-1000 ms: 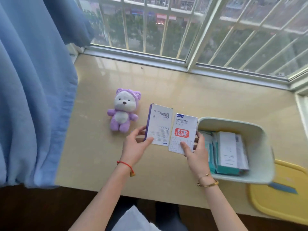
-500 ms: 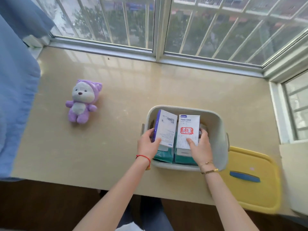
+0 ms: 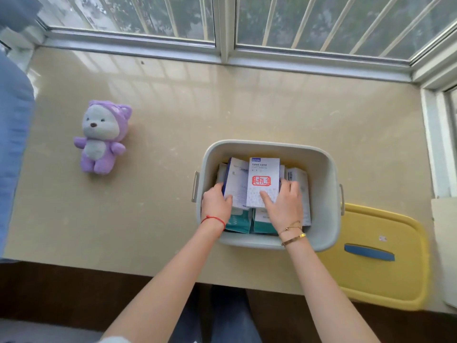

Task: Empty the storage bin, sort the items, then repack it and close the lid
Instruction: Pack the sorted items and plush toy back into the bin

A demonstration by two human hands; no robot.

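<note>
A pale grey storage bin (image 3: 324, 194) stands on the beige counter, lid off. Inside lie teal packs (image 3: 238, 222) and white boxes. My left hand (image 3: 216, 204) grips a white box with a purple spine (image 3: 237, 180), low inside the bin. My right hand (image 3: 284, 206) holds a white box with a red stamp (image 3: 263, 179) beside it, resting on the items below. The yellow lid (image 3: 385, 280) with a blue handle lies to the right of the bin. A purple plush toy (image 3: 101, 137) lies on the counter to the left.
Window frames (image 3: 222, 55) run along the far edge and the right side of the counter (image 3: 173, 194). A blue curtain (image 3: 12, 144) hangs at the left edge. The counter's front edge is close to my body.
Both hands carried the two boxes from the counter rightward over the bin and lowered them into it. The view shifted right and down.
</note>
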